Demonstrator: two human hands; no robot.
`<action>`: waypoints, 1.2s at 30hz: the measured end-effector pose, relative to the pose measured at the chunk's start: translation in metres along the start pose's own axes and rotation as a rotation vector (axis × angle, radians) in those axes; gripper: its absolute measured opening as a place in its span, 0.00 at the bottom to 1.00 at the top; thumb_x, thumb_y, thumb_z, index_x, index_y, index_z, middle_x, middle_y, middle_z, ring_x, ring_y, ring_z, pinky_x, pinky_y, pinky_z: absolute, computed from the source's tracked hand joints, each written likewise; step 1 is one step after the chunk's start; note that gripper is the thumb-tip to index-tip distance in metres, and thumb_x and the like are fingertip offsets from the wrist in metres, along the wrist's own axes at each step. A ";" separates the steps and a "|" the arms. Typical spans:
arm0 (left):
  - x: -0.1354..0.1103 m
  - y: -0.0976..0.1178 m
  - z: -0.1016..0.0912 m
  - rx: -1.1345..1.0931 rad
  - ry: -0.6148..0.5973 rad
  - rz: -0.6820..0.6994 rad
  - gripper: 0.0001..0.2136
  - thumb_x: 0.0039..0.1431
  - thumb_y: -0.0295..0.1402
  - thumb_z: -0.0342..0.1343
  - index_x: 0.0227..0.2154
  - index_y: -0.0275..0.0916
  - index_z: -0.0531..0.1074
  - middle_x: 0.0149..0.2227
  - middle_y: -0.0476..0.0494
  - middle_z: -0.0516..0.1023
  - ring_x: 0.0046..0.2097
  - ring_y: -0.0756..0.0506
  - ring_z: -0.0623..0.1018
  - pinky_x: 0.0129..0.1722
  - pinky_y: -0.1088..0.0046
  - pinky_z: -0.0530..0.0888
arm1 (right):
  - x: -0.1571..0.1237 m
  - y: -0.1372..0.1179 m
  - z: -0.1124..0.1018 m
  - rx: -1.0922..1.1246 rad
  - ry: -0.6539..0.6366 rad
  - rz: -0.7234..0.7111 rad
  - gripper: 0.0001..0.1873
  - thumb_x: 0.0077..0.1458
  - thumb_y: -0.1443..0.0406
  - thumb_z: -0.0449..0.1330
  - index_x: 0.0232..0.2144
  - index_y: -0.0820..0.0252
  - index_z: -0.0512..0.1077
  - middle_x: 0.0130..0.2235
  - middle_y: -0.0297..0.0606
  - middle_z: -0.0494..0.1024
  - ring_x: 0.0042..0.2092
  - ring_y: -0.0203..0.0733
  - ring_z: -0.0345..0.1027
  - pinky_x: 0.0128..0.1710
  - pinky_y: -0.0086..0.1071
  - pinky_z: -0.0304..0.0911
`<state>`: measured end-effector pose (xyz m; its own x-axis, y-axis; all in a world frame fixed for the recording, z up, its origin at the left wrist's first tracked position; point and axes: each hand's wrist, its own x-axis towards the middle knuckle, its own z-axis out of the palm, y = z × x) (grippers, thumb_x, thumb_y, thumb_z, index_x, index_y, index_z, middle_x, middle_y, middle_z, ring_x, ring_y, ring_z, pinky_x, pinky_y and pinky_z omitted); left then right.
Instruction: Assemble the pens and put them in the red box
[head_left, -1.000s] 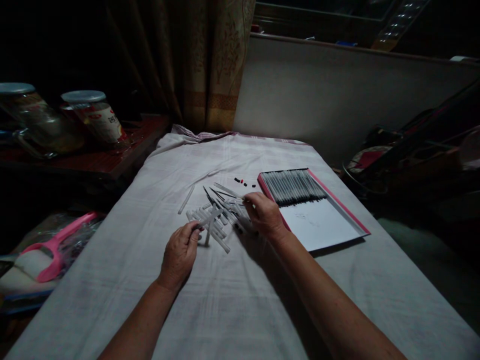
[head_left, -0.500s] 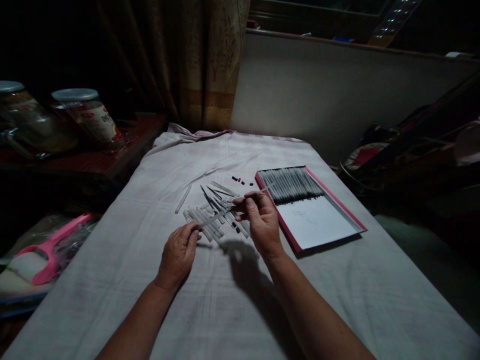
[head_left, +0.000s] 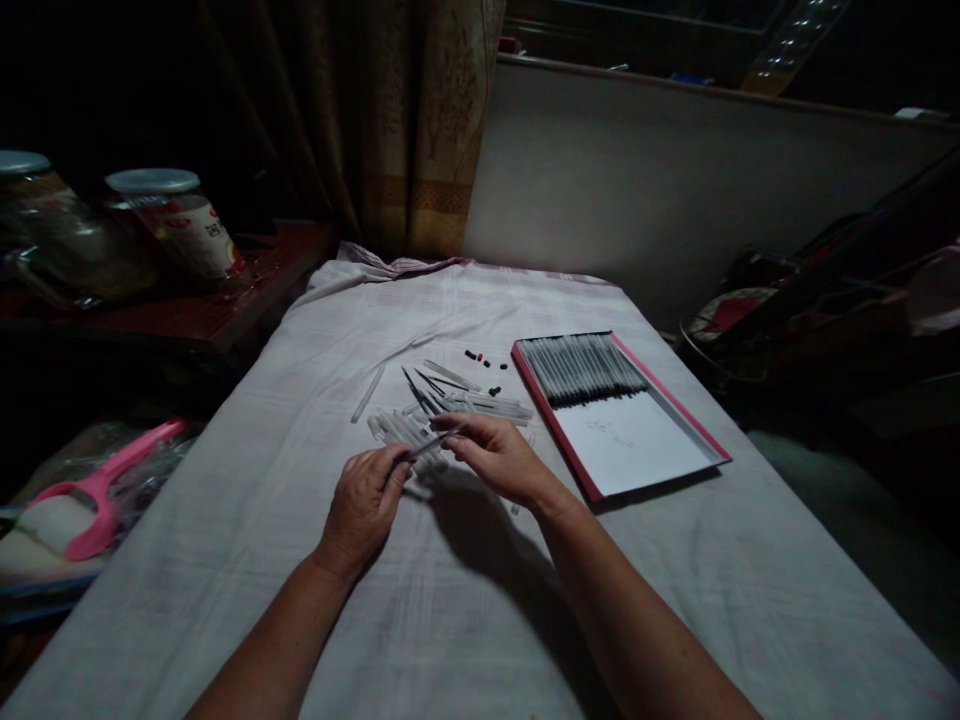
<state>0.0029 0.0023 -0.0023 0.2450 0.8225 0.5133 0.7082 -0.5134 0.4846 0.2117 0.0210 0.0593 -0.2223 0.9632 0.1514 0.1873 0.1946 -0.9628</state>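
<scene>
The left hand [head_left: 365,503] is closed in a pinch on one end of a slim tube [head_left: 424,446], which slants up toward two o'clock. At that far end the right hand [head_left: 501,462] has its thumb and fingers bent close together (whether they grip the tube, I cannot tell). A pile [head_left: 388,428] of pale tubes lies at one o'clock from the left hand, with dark rods [head_left: 413,390] at its far side. Black caps [head_left: 495,391] sit at twelve o'clock from the right hand; a red cap [head_left: 480,357] lies farther out. At two o'clock stands the box [head_left: 556,425], holding a row of pens [head_left: 581,368].
</scene>
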 end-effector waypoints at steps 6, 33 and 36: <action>0.001 0.001 -0.001 -0.007 0.050 -0.027 0.11 0.67 0.37 0.47 0.43 0.40 0.72 0.37 0.43 0.81 0.40 0.42 0.80 0.43 0.63 0.74 | -0.010 -0.002 -0.022 -0.702 0.027 0.148 0.13 0.56 0.70 0.58 0.41 0.59 0.79 0.41 0.43 0.81 0.43 0.44 0.75 0.45 0.35 0.67; 0.004 0.013 -0.005 -0.096 -0.084 0.105 0.10 0.67 0.35 0.50 0.45 0.41 0.75 0.38 0.43 0.80 0.40 0.45 0.78 0.42 0.67 0.75 | -0.047 0.020 0.008 -0.024 0.241 0.068 0.10 0.54 0.64 0.57 0.37 0.58 0.77 0.34 0.38 0.80 0.32 0.39 0.72 0.33 0.32 0.68; 0.003 0.013 -0.005 -0.094 -0.086 0.117 0.10 0.66 0.34 0.51 0.45 0.41 0.75 0.38 0.43 0.80 0.41 0.44 0.78 0.42 0.67 0.75 | -0.048 0.024 0.005 -0.286 0.219 -0.097 0.10 0.57 0.64 0.55 0.36 0.58 0.77 0.35 0.41 0.80 0.36 0.42 0.73 0.38 0.35 0.67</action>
<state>0.0092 -0.0030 0.0092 0.3805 0.7715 0.5099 0.6075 -0.6242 0.4912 0.2223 -0.0215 0.0282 -0.0481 0.9485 0.3131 0.4420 0.3013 -0.8449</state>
